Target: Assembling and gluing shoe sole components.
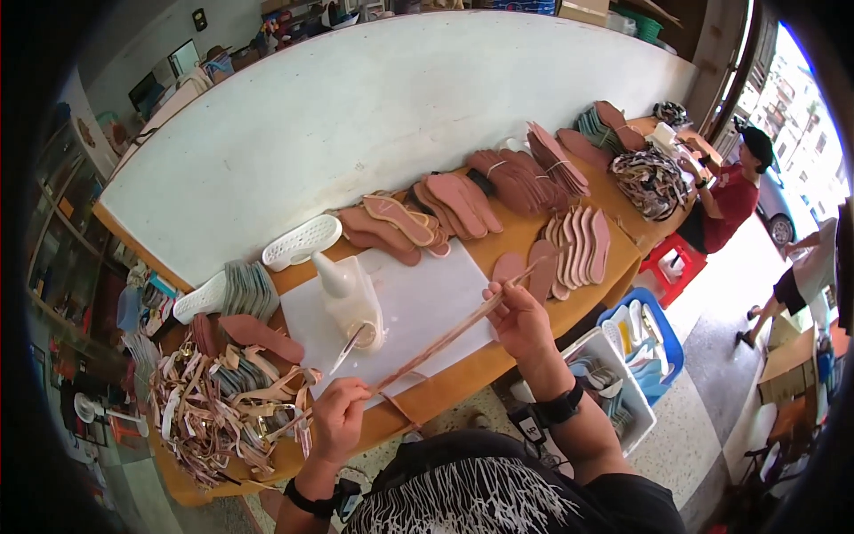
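pinching a long pinkish-brown strap (pixel 436 348) with the left hand (pixel 340 418), low and left of centre in the frame, and with the right hand (pixel 520 325), right of centre; clamped on it in both places, stretching it on a slant across the middle, over the near side of a white sheet (pixel 445 280). flanked at lower left by a tangled heap of strips (pixel 222 414), at lower right by a white crate (pixel 639 425). facing a white container (pixel 360 298), left of centre. backed by pinkish-brown soles (pixel 463 203), then by a pale board (pixel 382 116) across the upper frame.
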The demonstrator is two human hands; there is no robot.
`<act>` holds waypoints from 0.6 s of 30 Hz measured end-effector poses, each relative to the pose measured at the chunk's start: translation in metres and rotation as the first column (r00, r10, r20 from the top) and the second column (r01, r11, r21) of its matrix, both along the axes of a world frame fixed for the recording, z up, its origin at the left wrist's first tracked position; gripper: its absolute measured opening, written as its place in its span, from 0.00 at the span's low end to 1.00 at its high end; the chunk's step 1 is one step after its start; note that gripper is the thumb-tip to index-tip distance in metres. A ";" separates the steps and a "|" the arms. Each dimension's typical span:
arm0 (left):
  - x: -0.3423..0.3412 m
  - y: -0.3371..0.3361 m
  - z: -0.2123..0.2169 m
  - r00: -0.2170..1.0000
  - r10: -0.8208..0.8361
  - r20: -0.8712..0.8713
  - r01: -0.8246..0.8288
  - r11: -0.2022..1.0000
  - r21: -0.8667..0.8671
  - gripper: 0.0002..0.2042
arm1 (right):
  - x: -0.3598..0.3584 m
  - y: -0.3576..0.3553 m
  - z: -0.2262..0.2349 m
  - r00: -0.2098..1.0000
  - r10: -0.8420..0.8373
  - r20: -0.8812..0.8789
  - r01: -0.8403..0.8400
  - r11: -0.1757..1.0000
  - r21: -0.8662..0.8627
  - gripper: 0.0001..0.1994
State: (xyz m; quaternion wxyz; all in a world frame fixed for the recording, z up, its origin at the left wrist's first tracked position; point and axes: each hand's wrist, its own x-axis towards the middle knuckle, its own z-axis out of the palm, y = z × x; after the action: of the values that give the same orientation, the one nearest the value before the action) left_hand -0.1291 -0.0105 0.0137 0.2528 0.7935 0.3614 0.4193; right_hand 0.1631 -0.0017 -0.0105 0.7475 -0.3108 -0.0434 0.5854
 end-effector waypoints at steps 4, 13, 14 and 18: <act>-0.005 -0.003 -0.004 1.000 -0.022 0.008 0.022 0.999 -0.042 0.07 | 0.005 0.001 -0.004 0.999 -0.031 -0.019 0.030 0.999 -0.026 0.08; -0.013 -0.006 -0.010 0.998 -0.047 0.042 0.054 0.985 -0.166 0.05 | 0.042 0.003 -0.028 0.983 -0.181 -0.036 0.177 0.980 -0.089 0.08; -0.014 -0.007 -0.008 0.999 -0.024 0.034 0.031 0.978 -0.207 0.05 | 0.046 0.002 -0.030 0.980 -0.198 -0.034 0.195 0.977 -0.082 0.08; -0.019 -0.007 -0.006 1.000 -0.019 0.022 0.025 0.948 -0.317 0.03 | 0.056 -0.002 -0.038 0.975 -0.219 0.026 0.220 0.970 -0.105 0.08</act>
State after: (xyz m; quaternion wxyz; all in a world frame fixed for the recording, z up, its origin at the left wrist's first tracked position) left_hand -0.1484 -0.0180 0.0077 0.3851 0.7425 0.4130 0.3604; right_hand 0.2193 -0.0040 -0.0483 0.7896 -0.3574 0.0175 0.4985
